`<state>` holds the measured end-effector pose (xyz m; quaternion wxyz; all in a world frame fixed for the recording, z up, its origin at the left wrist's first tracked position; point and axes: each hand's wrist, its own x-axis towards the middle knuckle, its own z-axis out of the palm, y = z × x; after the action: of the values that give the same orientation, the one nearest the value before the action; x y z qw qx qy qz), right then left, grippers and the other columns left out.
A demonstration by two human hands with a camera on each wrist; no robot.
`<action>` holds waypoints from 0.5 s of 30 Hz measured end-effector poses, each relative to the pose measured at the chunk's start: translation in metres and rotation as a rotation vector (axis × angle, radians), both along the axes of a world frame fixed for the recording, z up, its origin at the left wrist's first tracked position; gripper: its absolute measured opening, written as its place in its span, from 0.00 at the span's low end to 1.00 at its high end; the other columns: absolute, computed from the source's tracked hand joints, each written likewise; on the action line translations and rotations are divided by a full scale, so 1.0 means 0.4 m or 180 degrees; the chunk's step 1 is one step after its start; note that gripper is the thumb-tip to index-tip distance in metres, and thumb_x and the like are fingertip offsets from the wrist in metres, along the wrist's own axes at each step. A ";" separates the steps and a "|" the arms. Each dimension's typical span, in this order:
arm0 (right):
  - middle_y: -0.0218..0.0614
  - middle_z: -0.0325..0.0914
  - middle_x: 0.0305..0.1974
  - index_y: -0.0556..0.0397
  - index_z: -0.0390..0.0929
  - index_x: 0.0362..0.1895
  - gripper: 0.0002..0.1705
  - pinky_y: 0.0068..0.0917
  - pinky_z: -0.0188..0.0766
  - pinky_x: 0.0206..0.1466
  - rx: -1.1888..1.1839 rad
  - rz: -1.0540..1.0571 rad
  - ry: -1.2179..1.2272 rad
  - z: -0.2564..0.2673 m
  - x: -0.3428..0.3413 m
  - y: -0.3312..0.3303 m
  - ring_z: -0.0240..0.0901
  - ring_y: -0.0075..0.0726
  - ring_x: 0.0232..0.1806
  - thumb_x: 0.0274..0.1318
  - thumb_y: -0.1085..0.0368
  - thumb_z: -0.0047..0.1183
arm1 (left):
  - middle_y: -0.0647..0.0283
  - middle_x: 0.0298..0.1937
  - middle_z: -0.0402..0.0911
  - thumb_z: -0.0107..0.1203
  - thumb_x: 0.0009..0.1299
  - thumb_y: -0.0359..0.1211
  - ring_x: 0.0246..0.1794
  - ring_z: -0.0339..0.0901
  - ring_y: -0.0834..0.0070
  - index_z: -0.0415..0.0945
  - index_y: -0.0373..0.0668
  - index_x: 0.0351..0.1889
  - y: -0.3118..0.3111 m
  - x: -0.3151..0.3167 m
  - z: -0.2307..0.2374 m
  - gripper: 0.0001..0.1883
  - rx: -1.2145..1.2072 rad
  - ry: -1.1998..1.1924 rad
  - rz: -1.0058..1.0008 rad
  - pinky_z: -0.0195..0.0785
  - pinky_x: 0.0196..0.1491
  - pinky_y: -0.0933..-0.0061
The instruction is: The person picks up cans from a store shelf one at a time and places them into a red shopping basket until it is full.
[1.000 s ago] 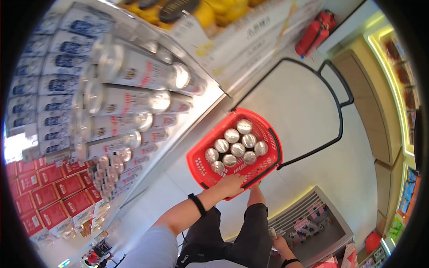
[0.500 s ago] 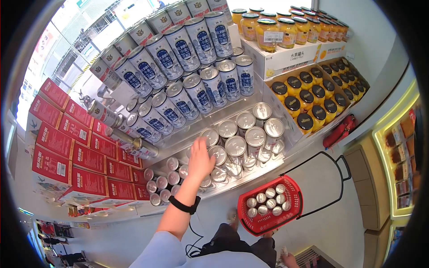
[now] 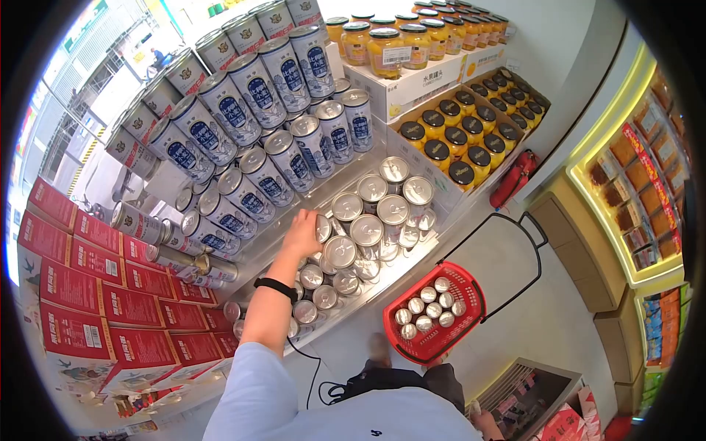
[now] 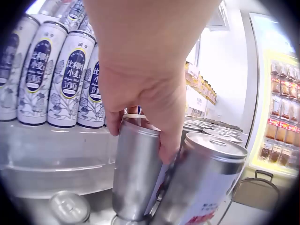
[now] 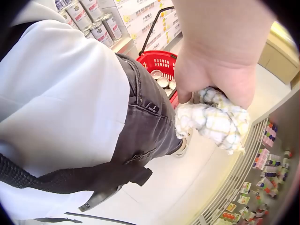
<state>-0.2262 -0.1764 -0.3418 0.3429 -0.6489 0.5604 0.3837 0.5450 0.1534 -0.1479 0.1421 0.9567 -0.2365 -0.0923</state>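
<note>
My left hand (image 3: 300, 237) reaches over the shelf of silver-topped cans. In the left wrist view its thumb and fingers grip a silver can (image 4: 136, 173) around the top rim from above. A neighbouring can (image 4: 206, 178) leans close on the right, and another can (image 4: 70, 206) sits lower at the left. My right hand (image 5: 218, 75) hangs low at my side, holding a crumpled checked cloth (image 5: 213, 119). On the floor stands a red shopping basket (image 3: 471, 294) with several silver-topped cans (image 3: 424, 323) upright in it.
Blue-labelled cans (image 3: 261, 92) are stacked behind the shelf. Red boxes (image 3: 77, 334) rise at the left, and jars with black lids (image 3: 437, 149) stand in a carton at the back right. A low grilled cabinet (image 3: 526, 389) and a black cable (image 3: 318, 375) lie near my legs.
The view has risen from the basket to the shelf. My left hand has gone from the basket to the cans and now grips one. The right hand stays low with the cloth.
</note>
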 end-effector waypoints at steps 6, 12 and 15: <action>0.55 0.84 0.48 0.57 0.83 0.53 0.30 0.49 0.74 0.57 0.0038 0.0215 -0.0092 0.048 0.010 0.044 0.80 0.59 0.54 0.57 0.45 0.56 | 0.52 0.61 0.68 0.76 0.44 0.29 0.63 0.69 0.47 0.65 0.39 0.63 0.115 -0.171 0.104 0.45 -0.0109 -0.0601 0.0406 0.71 0.61 0.54; 0.56 0.82 0.51 0.55 0.82 0.54 0.31 0.53 0.72 0.59 0.0466 0.0604 -0.0045 -0.058 -0.010 -0.037 0.78 0.61 0.56 0.58 0.44 0.54 | 0.52 0.58 0.72 0.74 0.44 0.25 0.57 0.74 0.49 0.64 0.39 0.61 0.096 -0.500 0.293 0.44 0.0305 -0.0376 0.0232 0.72 0.57 0.56; 0.56 0.82 0.50 0.54 0.82 0.53 0.29 0.53 0.73 0.57 0.0612 0.0755 -0.0143 -0.099 -0.005 -0.089 0.78 0.63 0.54 0.58 0.45 0.52 | 0.53 0.57 0.72 0.75 0.43 0.27 0.57 0.74 0.51 0.64 0.41 0.60 -0.014 -0.635 0.284 0.44 0.0334 0.0253 -0.0090 0.73 0.55 0.57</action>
<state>-0.2284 -0.2120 -0.3813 0.3683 -0.6831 0.4326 0.4588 0.2908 0.1479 -0.0343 0.0997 0.9550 -0.2391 -0.1445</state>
